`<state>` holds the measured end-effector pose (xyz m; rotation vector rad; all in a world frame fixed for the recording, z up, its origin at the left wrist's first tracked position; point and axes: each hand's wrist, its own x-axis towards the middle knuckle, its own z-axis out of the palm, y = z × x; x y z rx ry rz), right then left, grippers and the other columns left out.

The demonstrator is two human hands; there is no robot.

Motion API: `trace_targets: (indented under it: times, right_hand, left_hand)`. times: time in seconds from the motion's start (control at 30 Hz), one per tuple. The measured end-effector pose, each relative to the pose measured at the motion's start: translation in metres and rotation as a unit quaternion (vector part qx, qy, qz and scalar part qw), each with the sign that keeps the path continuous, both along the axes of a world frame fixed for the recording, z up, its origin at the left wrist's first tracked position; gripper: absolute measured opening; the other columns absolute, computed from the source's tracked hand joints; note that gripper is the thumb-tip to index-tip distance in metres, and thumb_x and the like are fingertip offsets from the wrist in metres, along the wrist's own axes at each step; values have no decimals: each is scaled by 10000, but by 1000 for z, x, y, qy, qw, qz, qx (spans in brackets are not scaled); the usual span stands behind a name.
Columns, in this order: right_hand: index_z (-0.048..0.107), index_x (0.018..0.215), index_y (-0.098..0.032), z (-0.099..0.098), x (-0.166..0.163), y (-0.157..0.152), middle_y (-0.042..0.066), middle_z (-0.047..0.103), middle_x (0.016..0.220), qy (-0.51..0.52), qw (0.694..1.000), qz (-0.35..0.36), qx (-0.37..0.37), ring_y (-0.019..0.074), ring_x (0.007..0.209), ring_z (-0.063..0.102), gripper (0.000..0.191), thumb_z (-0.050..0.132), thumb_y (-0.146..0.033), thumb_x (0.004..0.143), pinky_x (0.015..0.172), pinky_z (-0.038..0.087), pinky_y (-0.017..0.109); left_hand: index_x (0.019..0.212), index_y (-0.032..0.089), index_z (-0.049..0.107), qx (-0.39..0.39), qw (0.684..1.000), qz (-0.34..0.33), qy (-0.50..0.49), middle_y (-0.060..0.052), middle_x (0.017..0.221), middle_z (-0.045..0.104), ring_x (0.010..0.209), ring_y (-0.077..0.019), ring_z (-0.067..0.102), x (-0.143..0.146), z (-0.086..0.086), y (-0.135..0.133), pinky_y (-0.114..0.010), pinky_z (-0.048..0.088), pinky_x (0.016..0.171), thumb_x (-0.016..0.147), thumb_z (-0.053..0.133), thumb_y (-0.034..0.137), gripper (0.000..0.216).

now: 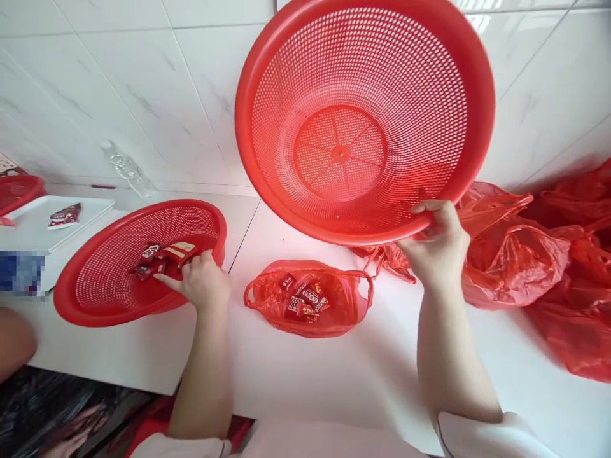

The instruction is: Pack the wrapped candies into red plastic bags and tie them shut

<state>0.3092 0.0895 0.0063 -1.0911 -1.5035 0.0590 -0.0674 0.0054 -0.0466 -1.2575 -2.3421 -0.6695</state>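
Observation:
My right hand (436, 245) grips the rim of a large red plastic mesh basket (341, 130). It is lifted and tipped so that I look into its bare inside; the thumb lies over the inner edge. At the left, my left hand (205, 278) is closed on the near right rim of a second red mesh basket (112, 273), thumb inside. Several small red snack packets (160, 257) lie in that basket, partly hidden by the hand. Between my forearms, an opened red plastic bag (351, 315) stands on the white table, with several similar packets (310, 298) in it.
Filled red plastic bags (515, 261) are heaped at the right. At the left are a white tray (35, 222) with a packet (65, 216), another red basket (19, 191) and a clear bottle (126, 168) by the tiled wall. Another person's arm (14, 343) shows at the left edge.

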Motion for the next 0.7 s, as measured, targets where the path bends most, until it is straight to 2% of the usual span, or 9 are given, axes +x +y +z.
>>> trace_targets:
  times: [0.07, 0.17, 0.3, 0.43, 0.5, 0.57, 0.63, 0.7]
  right_hand:
    - [610, 941, -229, 2, 7, 3, 26, 653, 874, 24, 999, -11, 25, 183, 742, 619, 373, 776, -313, 618, 729, 533, 340]
    - [610, 886, -242, 5, 18, 6, 57, 649, 872, 55, 996, -19, 60, 206, 777, 623, 366, 801, -286, 577, 694, 523, 336]
    - [596, 875, -269, 11, 27, 6, 66, 631, 881, 85, 994, -16, 71, 222, 783, 616, 354, 807, -286, 591, 658, 520, 354]
    - [603, 875, -276, 13, 29, 3, 62, 624, 872, 89, 994, -13, 69, 217, 766, 600, 333, 794, -247, 603, 639, 509, 351]
    - [595, 871, -262, 12, 27, 3, 66, 623, 884, 83, 994, -5, 66, 217, 784, 599, 351, 802, -251, 588, 660, 509, 351]
    - [585, 884, -241, 11, 22, 3, 62, 616, 902, 81, 995, 21, 52, 210, 813, 599, 366, 805, -278, 594, 701, 515, 349]
    - [571, 909, -225, 10, 13, 0, 42, 602, 911, 89, 993, 66, 32, 193, 832, 596, 375, 797, -315, 623, 740, 520, 342]
    - [558, 918, -222, 9, -3, -6, 20, 589, 909, 97, 987, 130, 9, 177, 836, 591, 374, 792, -338, 650, 771, 520, 335]
  left_hand:
    - [961, 172, 689, 24, 999, -35, 29, -70, 753, 666, 910, -323, 603, -9, -7, 2, -736, 53, 1083, 703, 504, 20, 352]
    - [998, 218, 707, 61, 991, -107, 50, -24, 719, 638, 867, -279, 590, -12, -11, 2, -696, 17, 1125, 723, 497, 22, 398]
    - [1031, 235, 705, 51, 982, -176, 36, -44, 823, 685, 936, -286, 594, -4, -11, 4, -698, -70, 1121, 746, 503, 24, 409]
    - [1003, 229, 701, 21, 970, -239, 25, -67, 942, 711, 973, -281, 612, 4, -13, 11, -662, -73, 1144, 751, 490, 6, 397]
    - [985, 235, 700, 21, 962, -271, 14, -70, 1018, 699, 1049, -276, 606, 4, -16, 16, -622, -13, 1175, 757, 482, 6, 389]
    - [953, 242, 702, 36, 955, -296, -10, -79, 1185, 647, 1213, -280, 539, 4, -20, 19, -576, 109, 1190, 763, 480, 14, 370]
    - [903, 240, 704, 60, 947, -310, -50, -81, 1388, 523, 1366, -297, 406, 7, -21, 22, -542, 246, 1160, 773, 490, 32, 325]
    - [916, 233, 703, 72, 939, -316, -115, -86, 1502, 398, 1419, -321, 328, 12, -20, 25, -522, 338, 1112, 811, 517, 74, 267]
